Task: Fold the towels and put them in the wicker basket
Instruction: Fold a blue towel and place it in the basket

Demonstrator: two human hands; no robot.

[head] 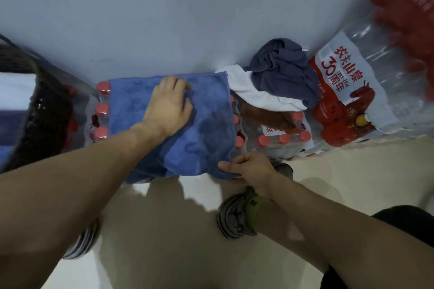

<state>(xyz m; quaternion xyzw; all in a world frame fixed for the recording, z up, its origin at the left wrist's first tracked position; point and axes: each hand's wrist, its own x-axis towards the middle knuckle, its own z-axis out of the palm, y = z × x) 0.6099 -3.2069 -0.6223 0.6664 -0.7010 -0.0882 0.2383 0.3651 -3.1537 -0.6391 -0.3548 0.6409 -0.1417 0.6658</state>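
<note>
A blue towel (206, 124) lies spread over a pack of red-capped water bottles (101, 110) against the wall. My left hand (170, 104) presses flat on its upper middle. My right hand (249, 168) pinches the towel's near right corner at the front edge. To the right sits a heap of unfolded towels: a dark navy one (284, 70) on top, a white one (256, 95) under it and a brown one (265, 116) below. The dark wicker basket (47, 110) stands at the far left, with white and blue cloth inside it.
A second bottle pack (281, 141) carries the towel heap. Larger shrink-wrapped water packs with red labels (347, 91) lean at the right. A pale wall (187, 19) stands behind everything. My shoes (237, 216) are on the cream floor below.
</note>
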